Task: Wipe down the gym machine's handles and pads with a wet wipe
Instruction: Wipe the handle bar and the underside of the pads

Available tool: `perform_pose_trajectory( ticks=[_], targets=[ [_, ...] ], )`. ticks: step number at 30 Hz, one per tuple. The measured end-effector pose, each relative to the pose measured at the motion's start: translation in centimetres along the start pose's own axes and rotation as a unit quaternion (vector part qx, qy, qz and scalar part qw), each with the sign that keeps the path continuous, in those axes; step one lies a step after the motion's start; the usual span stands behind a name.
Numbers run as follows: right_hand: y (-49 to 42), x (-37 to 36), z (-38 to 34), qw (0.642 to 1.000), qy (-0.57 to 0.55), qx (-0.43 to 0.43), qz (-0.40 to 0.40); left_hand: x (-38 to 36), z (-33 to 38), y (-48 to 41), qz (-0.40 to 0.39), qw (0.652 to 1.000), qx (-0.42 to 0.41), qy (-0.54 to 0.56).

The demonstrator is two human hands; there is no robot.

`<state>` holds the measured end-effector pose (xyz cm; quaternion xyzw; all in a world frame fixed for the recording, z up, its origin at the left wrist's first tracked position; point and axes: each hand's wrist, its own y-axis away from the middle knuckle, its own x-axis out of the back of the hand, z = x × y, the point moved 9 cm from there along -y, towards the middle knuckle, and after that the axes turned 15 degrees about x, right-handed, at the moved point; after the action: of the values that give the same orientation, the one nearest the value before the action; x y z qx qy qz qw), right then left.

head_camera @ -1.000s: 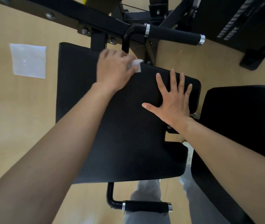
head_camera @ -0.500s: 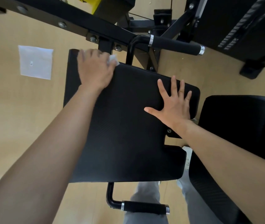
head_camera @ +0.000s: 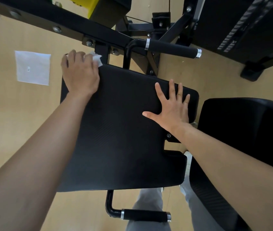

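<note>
Far left, on the floor: a white sheet (head_camera: 32, 67) lies flat, well apart from the machine. The left hand (head_camera: 80, 75) is now at the far-left corner of the black pad (head_camera: 124, 130). Its fingers curl over the wet wipe (head_camera: 97, 59), which is bunched beneath them and pokes out white at the pad's far edge.

Change over the last second — this hand has travelled left along that far edge, from near the middle to the corner. Reading: one pass along the far edge is about complete; the pad's broad centre and near part probably remain to be wiped.

The right hand (head_camera: 170, 107) is unchanged, flat on the pad's right side with fingers spread, steadying and holding nothing. The upper handle (head_camera: 172, 49) sits beyond the pad and the lower handle (head_camera: 145, 215) is by the person's legs — neither hand touches either. The second pad (head_camera: 240, 130) at right is likewise untouched.
</note>
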<state>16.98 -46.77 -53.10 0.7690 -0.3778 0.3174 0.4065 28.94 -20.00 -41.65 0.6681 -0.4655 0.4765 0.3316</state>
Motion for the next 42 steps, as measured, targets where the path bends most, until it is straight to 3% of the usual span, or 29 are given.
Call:
perform_pose_trajectory(
  ticks=[8, 13, 19, 24, 31, 36, 42],
  targets=[
    [0.0, 0.0, 0.0, 1.0, -0.002, 0.004, -0.004, -0.9, 10.3, 4.3, -0.039, 0.983, -0.179, 0.028],
    [-0.1, -0.1, 0.1, 1.0, 0.002, 0.006, 0.005, -0.7, 9.4, 4.2, -0.009, 0.977, -0.21, 0.04],
    [0.0, -0.1, 0.0, 1.0, -0.002, 0.006, 0.004, -0.6, 2.5, 2.2, 0.029, 0.996, -0.064, 0.053],
    [0.0, -0.1, 0.1, 1.0, -0.005, 0.003, 0.011, -1.6, -2.3, 2.5, -0.008, 0.994, 0.072, 0.077],
    [0.0, -0.2, 0.1, 1.0, -0.008, 0.0, 0.011, -3.4, -8.4, 5.1, -0.111, 0.941, 0.279, 0.158],
    [0.1, -0.2, 0.0, 1.0, -0.008, 0.001, 0.013, -4.2, -11.5, 9.7, -0.14, 0.916, 0.332, 0.177],
    [0.3, 0.0, -1.2, 0.999, 0.008, 0.024, 0.024, -4.4, -13.1, 14.9, -0.142, 0.918, 0.33, 0.17]
  ],
)
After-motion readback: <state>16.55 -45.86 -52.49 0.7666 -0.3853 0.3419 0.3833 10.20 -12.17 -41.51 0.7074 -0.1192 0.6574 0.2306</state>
